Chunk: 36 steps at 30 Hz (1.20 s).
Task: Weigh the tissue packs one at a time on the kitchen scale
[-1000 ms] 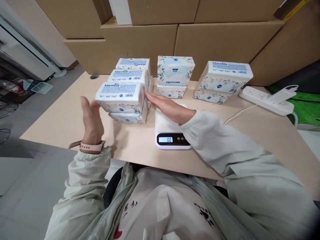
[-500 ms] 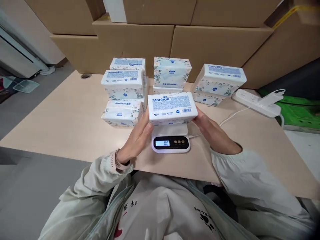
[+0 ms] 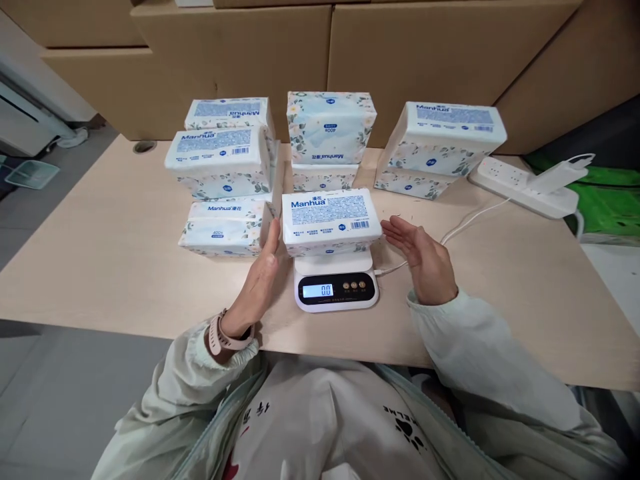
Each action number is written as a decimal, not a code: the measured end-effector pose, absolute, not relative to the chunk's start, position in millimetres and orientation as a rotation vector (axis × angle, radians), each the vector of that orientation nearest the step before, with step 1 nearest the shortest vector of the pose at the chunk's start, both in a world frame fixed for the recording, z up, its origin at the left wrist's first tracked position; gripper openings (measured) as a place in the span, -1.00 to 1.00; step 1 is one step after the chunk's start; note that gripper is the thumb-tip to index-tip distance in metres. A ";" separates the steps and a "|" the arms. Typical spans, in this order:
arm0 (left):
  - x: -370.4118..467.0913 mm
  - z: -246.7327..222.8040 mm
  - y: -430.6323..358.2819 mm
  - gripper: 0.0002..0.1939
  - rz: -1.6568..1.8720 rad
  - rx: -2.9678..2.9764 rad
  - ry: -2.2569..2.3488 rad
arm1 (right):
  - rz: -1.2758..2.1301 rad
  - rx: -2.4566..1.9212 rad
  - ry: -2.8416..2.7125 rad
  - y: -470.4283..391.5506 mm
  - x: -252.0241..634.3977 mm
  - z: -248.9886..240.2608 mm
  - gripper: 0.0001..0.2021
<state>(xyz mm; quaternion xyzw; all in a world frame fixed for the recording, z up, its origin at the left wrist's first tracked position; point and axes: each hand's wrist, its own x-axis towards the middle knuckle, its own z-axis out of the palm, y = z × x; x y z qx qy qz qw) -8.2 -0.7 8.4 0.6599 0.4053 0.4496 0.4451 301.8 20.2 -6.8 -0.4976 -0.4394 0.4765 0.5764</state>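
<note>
A white tissue pack (image 3: 331,220) with blue print rests on the plate of a small white digital scale (image 3: 336,308), whose lit display reads 0.0. My left hand (image 3: 257,280) stands on edge just left of the pack, fingers stretched out, with a narrow gap between. On the other side, my right hand (image 3: 424,257) is held apart from the pack, its fingers extended and palm turned inward. Neither hand holds anything. The pack hides most of the scale's plate.
Left of the scale stands a group of tissue packs (image 3: 220,160). More packs (image 3: 330,130) are stacked behind it, and another stack (image 3: 445,143) is to the right. A white power strip (image 3: 520,183) and a cable lie beyond my right hand. Cardboard boxes (image 3: 240,60) line the back.
Both hands have let go of the tissue pack and moved outward, which now sits lower on the scale. The camera view has shifted closer to the table.
</note>
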 end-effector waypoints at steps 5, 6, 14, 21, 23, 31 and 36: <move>-6.4 12.7 -2.3 -0.23 1.097 1.533 0.987 | 1.103 -1.180 -1.054 19.5 300.2 -4.6 -0.49; -6.0 13.7 -2.4 -0.22 1.094 1.525 0.982 | 1.101 -1.177 -1.059 19.0 299.9 -4.5 -0.50; -6.6 10.8 -2.9 -0.15 1.100 1.495 0.936 | 1.086 -1.167 -1.070 17.8 299.2 -5.2 -0.51; -12.2 1.9 -3.3 -0.13 1.092 1.556 0.946 | 1.078 -1.170 -1.084 16.5 297.8 -5.0 -0.51; -11.5 4.6 -3.4 -0.12 1.083 1.567 0.954 | 1.079 -1.171 -1.089 16.5 297.4 -5.1 -0.51; -8.7 13.3 -2.6 -0.14 1.063 1.597 0.945 | 1.083 -1.194 -1.119 18.9 298.6 -9.1 -0.44; -9.7 11.3 -3.7 -0.17 1.073 1.597 0.957 | 1.095 -1.173 -1.105 18.0 298.5 -7.9 -0.47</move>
